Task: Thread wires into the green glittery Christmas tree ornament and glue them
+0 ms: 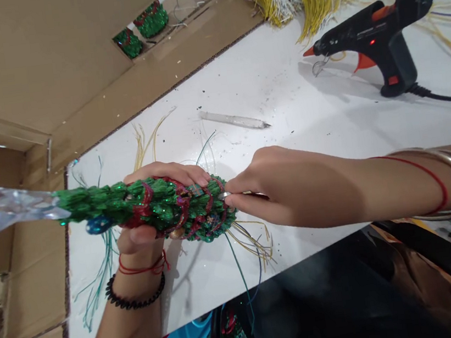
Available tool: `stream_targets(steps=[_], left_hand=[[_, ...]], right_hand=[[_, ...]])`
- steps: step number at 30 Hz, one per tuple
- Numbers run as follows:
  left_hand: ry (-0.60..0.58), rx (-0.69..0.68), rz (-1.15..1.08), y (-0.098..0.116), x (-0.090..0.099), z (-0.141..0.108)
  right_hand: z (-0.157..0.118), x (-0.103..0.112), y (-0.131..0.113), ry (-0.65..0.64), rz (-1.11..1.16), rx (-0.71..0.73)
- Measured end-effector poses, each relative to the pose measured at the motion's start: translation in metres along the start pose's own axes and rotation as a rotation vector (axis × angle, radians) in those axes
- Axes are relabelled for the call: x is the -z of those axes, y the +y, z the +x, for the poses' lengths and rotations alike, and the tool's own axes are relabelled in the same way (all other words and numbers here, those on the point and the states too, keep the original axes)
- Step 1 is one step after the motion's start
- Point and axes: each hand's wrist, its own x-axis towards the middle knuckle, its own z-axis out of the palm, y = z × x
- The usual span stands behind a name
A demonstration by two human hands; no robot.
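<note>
Right fingers (250, 204) pinch a silvery piece (223, 195) at the ornamented tree (167, 212); left fingers (184, 172) clasp it. A pen-like tool (233, 119) and glue gun (374, 33) (glowing red) occupy the tabletop (307, 130).

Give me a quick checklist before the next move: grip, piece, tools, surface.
1. Green tree held: ok, left hand wraps around its body.
2. Small silvery piece gripped: ok, pinched in the right hand, at the tree's lower end. Fixed to the tree: cannot tell.
3. Glue gun apart from both hands: ok. Red light lit; nozzle heat: cannot tell.
4. White pen-like tool apart from both hands: ok, lying on the white tabletop.
5. Tabletop free of loose strands: not ok, teal strands lie near the left wrist.
</note>
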Motion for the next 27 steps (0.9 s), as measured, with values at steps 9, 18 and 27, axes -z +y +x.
stream_targets(steps=[9, 18, 27], left_hand=[[0.016, -0.007, 0.036, 0.004, -0.008, 0.000], [0.010, 0.023, -0.046, 0.016, -0.021, 0.002], [0.057, 0.125, -0.015, 0.020, -0.021, 0.000]], right_hand=[[0.000, 0.003, -0.007, -0.036, -0.076, -0.030], [-0.007, 0.003, -0.014, -0.029, -0.191, -0.060], [-0.003, 0.002, -0.005, -0.022, -0.129, -0.052]])
